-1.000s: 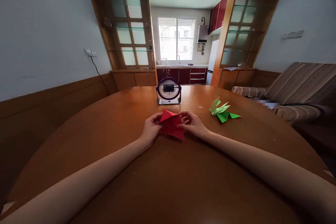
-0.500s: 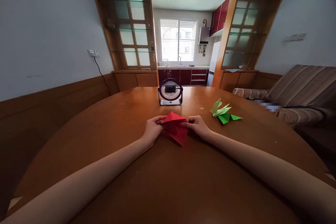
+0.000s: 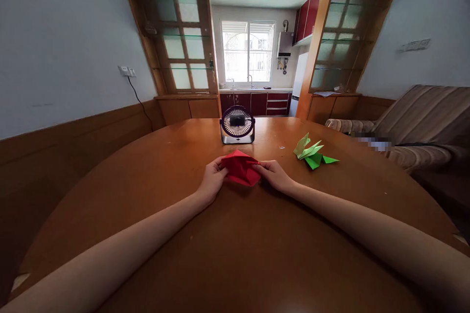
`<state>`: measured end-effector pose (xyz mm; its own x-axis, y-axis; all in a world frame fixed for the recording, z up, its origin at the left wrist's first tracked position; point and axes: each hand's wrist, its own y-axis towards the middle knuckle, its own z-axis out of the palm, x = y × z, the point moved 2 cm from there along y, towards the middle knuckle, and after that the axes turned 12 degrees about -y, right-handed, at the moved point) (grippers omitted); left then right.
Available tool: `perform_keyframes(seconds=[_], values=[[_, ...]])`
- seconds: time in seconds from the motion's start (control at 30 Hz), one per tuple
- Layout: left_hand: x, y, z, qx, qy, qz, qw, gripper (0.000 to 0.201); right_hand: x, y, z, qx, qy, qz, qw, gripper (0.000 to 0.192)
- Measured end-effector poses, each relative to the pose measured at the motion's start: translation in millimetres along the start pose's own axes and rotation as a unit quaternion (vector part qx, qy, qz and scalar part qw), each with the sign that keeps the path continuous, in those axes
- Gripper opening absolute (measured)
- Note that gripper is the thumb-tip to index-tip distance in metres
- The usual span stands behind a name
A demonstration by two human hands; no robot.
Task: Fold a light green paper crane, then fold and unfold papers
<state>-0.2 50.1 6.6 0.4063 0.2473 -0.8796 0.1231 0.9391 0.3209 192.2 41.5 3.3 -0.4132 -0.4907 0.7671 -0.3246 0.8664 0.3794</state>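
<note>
Left hand (image 3: 213,177): pinching red paper (image 3: 240,170)
Right hand (image 3: 275,175): pinching its right side
Fan (image 3: 237,122): upright on bench (image 3: 242,254)

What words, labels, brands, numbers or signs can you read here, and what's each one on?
None can be read.
Red paper: no printing shows on its visible faces.
Green folded paper: no printing shows.
Fan: a tiny mark low on the front, too small to make out.
Armchair: a pixelated patch hides any text there.
</note>
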Motion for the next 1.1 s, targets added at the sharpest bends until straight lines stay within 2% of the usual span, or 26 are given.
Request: perform_keyframes(seconds=[0.1, 0.17, 0.27, 0.4, 0.47, 0.57, 0.63, 0.77, 0.87, 0.93, 1.0, 1.1], values=[[-1, -2, 3.2, 0.007, 0.041, -0.012, 0.999, 0.048, 3, -4, -4, -0.121, -0.114, -0.038, 0.985, 0.031], [-2, -6, 6.1, 0.024, 0.076, -0.044, 0.996, 0.053, 6, -8, -6, -0.172, -0.158, -0.070, 0.970, 0.031], [-3, -11, 9.3, 0.060, 0.114, -0.060, 0.990, 0.050, 13, -12, -4, -0.134, -0.221, -0.118, 0.959, 0.021], [-5, -12, 11.0, 0.105, 0.143, 0.023, 0.984, 0.034, 17, -13, -3, -0.089, -0.259, -0.093, 0.957, 0.021], [-6, -11, 10.4, 0.104, 0.171, 0.061, 0.978, 0.033, 18, -13, -3, -0.071, -0.261, -0.091, 0.959, 0.019], [-7, -9, 8.6, 0.088, 0.225, 0.093, 0.966, 0.035, 19, -14, -1, -0.052, -0.273, -0.111, 0.954, 0.029], [-8, -8, 8.1, 0.077, 0.255, 0.124, 0.956, 0.029, 19, -14, 0, -0.043, -0.285, -0.121, 0.950, 0.034], [-18, -4, 12.4, 0.066, 0.281, 0.181, 0.940, 0.017, 17, -12, 1, -0.046, -0.258, -0.130, 0.956, 0.036], [-33, -3, 22.1, 0.120, 0.318, 0.219, 0.915, 0.014, 16, -11, 1, -0.038, -0.226, -0.143, 0.963, 0.030], [-43, -2, 27.1, 0.165, 0.338, 0.208, 0.903, 0.004, 16, -12, 3, -0.019, -0.235, -0.153, 0.960, 0.019], [-51, 1, 27.8, 0.177, 0.354, 0.196, 0.897, 0.009, 16, -13, 2, -0.028, -0.243, -0.147, 0.958, 0.008], [-56, 5, 23.2, 0.176, 0.384, 0.197, 0.885, 0.010, 16, -13, 0, -0.078, -0.208, -0.110, 0.969, 0.019]])
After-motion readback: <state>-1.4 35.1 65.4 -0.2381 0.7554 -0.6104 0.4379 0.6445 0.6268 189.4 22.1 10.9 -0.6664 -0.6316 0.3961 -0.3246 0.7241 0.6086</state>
